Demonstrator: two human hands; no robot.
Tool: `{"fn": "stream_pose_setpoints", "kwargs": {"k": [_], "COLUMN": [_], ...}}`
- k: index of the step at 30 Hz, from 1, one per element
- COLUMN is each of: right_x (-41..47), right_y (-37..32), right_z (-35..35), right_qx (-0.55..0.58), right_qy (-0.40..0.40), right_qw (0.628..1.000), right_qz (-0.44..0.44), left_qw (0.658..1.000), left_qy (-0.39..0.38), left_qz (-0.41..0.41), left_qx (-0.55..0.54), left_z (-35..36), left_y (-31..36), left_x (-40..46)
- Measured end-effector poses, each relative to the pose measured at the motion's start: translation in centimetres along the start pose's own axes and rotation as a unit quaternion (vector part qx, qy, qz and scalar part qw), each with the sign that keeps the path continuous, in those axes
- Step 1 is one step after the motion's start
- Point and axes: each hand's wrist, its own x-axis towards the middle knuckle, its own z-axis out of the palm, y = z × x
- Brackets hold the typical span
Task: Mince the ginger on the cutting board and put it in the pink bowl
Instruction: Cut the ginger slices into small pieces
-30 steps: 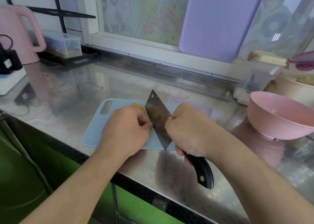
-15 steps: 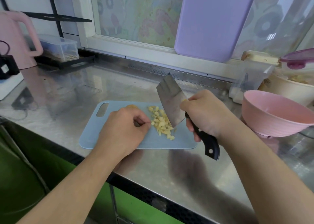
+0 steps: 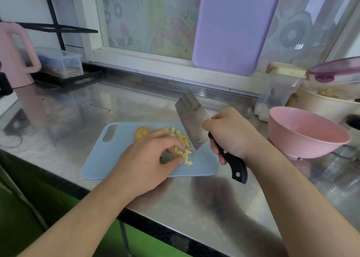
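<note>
Pink kettle far left; clear lidded box beside it; lilac board leaning against window.

- You find no readable text, label, brand or no. here.
- Window film has only cartoon drawings, no letters you can read.
</note>
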Motion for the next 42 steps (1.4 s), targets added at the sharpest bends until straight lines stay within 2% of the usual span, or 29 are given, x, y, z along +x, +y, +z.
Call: {"fn": "stream_pose_setpoints", "kwargs": {"k": [8,14,18,23,26,29,32,35,37,39,42], "right_x": [0.1,0.0,0.1,-0.1,-0.1,-0.1,-0.3,-0.6,-0.9,-1.1,-1.4], "right_y": [0.0,0.0,0.0,0.0,0.0,-0.2,-0.4,-0.7,-0.8,-0.8,-1.0], "right_z": [0.1,0.1,0.1,-0.4,-0.4,-0.1,0.0,-0.3,-0.4,-0.4,-0.4], "right_qx": [-0.001,-0.001,0.001,-0.007,-0.031,-0.119,-0.199,-0.267,-0.289,-0.304,-0.327], "right_qy": [0.001,0.003,0.004,0.006,0.01,0.019,0.011,-0.007,-0.012,-0.015,-0.021], "right_qw": [1.0,1.0,1.0,1.0,0.999,0.99,0.973,0.954,0.947,0.941,0.927], "right_qz": [-0.004,-0.006,-0.004,-0.009,-0.035,-0.076,-0.113,-0.135,-0.14,-0.148,-0.18], "left_qw": [1.0,1.0,0.999,0.995,0.995,0.989,0.971,0.962,0.973,0.991,1.0], "left_qy": [-0.012,0.007,-0.009,0.063,0.076,0.116,0.172,0.218,0.195,0.106,-0.017], "left_qz": [0.016,-0.009,-0.014,-0.06,-0.06,-0.074,-0.104,-0.068,-0.008,0.026,0.01], "left_qx": [-0.002,-0.025,-0.032,-0.039,-0.034,-0.061,-0.132,-0.153,-0.122,-0.083,0.003], "left_z": [0.3,0.2,0.2,-0.1,-0.2,-0.4,-0.9,-2.6,-4.3,-5.6,-5.9], "left_y": [0.1,-0.5,-0.4,-0.2,0.0,0.2,0.9,1.7,2.9,4.2,4.6], "left_x": [0.1,0.1,0.0,0.0,0.0,0.0,0.3,1.2,2.1,3.2,5.0]}}
